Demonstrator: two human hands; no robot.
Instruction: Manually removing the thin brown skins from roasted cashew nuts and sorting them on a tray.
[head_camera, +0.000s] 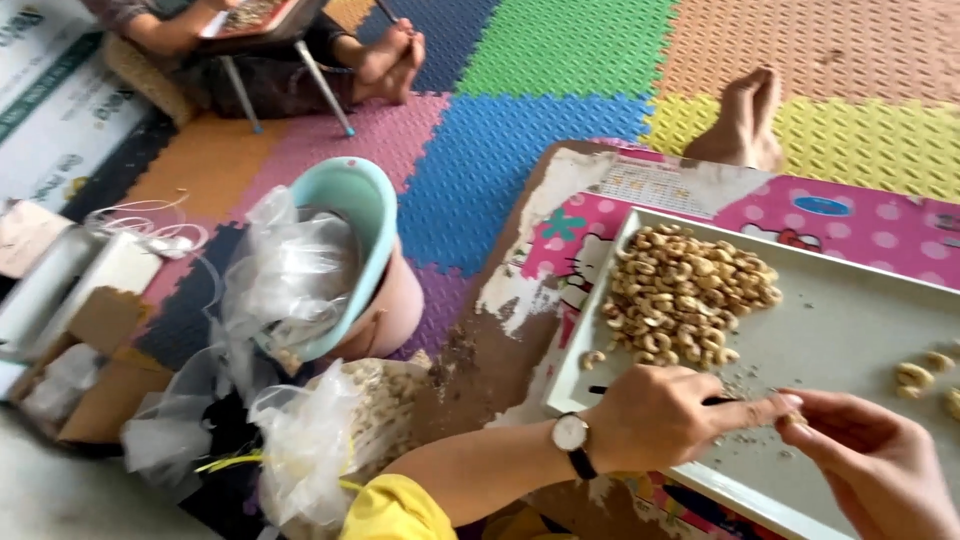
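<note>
Your left hand (655, 415), with a wristwatch (571, 434) on the wrist and a yellow sleeve (395, 510) pushed up the arm, sits over the near edge of the pale tray (840, 320). Its fingers are curled narrow around a thin dark tool (720, 400), the forefinger stretched out to the right. Your right hand (875, 460) comes in from the lower right with its fingertips pinched close, meeting the left forefinger over the tray; something small sits between the fingertips, but it is too small and blurred to tell what it is.

On the tray, just beyond your left hand, lies a heap of cashew nuts (685, 295), with crumbs scattered on the bare surface near your fingers and a few separate nuts (915, 378) off at the right edge. The tray rests on a low pink table (860, 225) with a worn, peeling top.

To your left, on the floor, crumpled clear plastic bags (290, 400) hold more nuts, and a teal-and-pink bucket (365, 260) tilts beside them, with cardboard boxes (95, 340) further left.

Past the table, your bare feet (748, 120) rest on the coloured foam floor mats (540, 90). At the far top left another person's bare feet (390, 55) show beside a small folding-leg table (265, 25)
</note>
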